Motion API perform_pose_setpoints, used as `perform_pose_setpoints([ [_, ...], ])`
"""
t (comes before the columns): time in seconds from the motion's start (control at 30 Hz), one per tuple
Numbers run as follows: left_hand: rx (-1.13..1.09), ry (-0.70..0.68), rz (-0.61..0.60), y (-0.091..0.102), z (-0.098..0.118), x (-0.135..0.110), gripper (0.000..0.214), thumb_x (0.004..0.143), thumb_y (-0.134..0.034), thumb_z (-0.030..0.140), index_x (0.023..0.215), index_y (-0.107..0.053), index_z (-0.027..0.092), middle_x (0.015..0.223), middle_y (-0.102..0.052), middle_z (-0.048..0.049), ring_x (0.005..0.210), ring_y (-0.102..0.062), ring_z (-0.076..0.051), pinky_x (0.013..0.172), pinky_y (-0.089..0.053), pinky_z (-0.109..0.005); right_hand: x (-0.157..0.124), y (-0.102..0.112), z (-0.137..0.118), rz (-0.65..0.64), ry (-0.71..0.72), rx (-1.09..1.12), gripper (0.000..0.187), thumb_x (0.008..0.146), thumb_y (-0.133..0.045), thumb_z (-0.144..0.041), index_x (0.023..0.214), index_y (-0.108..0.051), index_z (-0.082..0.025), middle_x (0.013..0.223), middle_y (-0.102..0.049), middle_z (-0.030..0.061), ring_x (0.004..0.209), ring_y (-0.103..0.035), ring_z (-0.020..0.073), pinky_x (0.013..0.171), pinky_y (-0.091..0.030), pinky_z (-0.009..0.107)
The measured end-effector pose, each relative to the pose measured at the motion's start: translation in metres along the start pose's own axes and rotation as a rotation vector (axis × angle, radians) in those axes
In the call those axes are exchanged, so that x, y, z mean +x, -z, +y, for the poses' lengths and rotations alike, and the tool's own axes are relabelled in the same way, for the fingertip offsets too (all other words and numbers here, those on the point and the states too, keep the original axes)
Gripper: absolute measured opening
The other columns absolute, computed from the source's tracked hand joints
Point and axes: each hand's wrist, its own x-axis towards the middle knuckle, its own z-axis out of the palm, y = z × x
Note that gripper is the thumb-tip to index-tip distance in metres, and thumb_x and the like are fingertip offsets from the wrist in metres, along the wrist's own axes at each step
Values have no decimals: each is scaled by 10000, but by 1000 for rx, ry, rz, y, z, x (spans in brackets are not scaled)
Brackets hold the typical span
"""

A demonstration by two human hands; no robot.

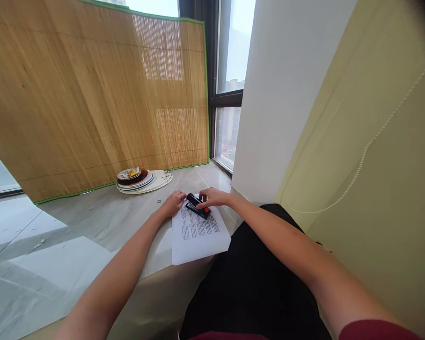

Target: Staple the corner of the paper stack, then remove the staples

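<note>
A black stapler [194, 200] with a red patch near its rear end lies over the upper part of a printed sheet of paper [201, 238]. Its top arm is raised from its base. My right hand [214, 197] is closed around the stapler from the right side, thumb and fingers on its body. At the paper's upper left edge, my left hand [175, 204] has its fingers bent and pressed on the sheet, close to the stapler's front end. The paper's near edge sticks out past the ledge.
A stack of plates [136, 182] stands on the marble-look ledge [102, 217] beyond my left hand. Small staple-like bits [159, 201] lie left of that hand. A bamboo mat [102, 94] leans against the window. A white pillar [279, 94] and beaded cord [361, 163] are at right.
</note>
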Motion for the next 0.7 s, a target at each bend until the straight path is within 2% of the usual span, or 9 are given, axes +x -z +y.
perform_pose_setpoints([
  [0.13,22,-5,-13,2,1,0,243,896,-521,99,1024,-710,181,1067,-660,-120,1050,-612,-276,1012,-495,-430,9,-5,-6,-43,110,-98,464,787,-846,-524,1078,-783,-168,1023,-799,70,911,-714,215,693,-448,247],
  [0.23,-40,-12,-35,4,1,1,285,868,-525,88,1050,-725,177,1096,-673,-119,1089,-625,-273,1037,-499,-431,15,-4,-9,6,152,-182,371,783,-826,-339,1110,-795,-167,1027,-807,76,931,-722,228,706,-451,257],
  [0.3,-96,-16,-47,6,1,2,313,858,-514,92,1060,-738,176,1113,-679,-118,1108,-636,-270,1050,-501,-435,14,-1,-8,30,173,-181,376,771,-808,-245,1142,-802,-181,1045,-812,69,965,-725,232,733,-461,259],
  [0.43,-166,12,-46,8,3,2,342,842,-495,93,1046,-753,188,1156,-693,-110,1142,-653,-263,1087,-493,-441,5,10,1,-13,161,-69,480,720,-822,-144,1198,-803,-189,1129,-815,64,1032,-734,225,829,-504,246],
  [0.53,-166,24,-46,10,6,2,352,810,-507,78,1026,-760,193,1138,-704,-103,1140,-657,-259,1098,-489,-438,0,18,11,-66,121,69,546,722,-713,-15,1227,-801,-202,1164,-816,49,1023,-753,190,839,-525,221],
  [0.7,-163,31,-52,14,8,3,372,780,-517,81,1028,-772,190,1133,-697,-98,1128,-665,-253,1102,-493,-432,1,18,17,-17,70,119,543,693,-643,56,1127,-842,-203,1080,-834,34,954,-766,180,804,-535,216],
])
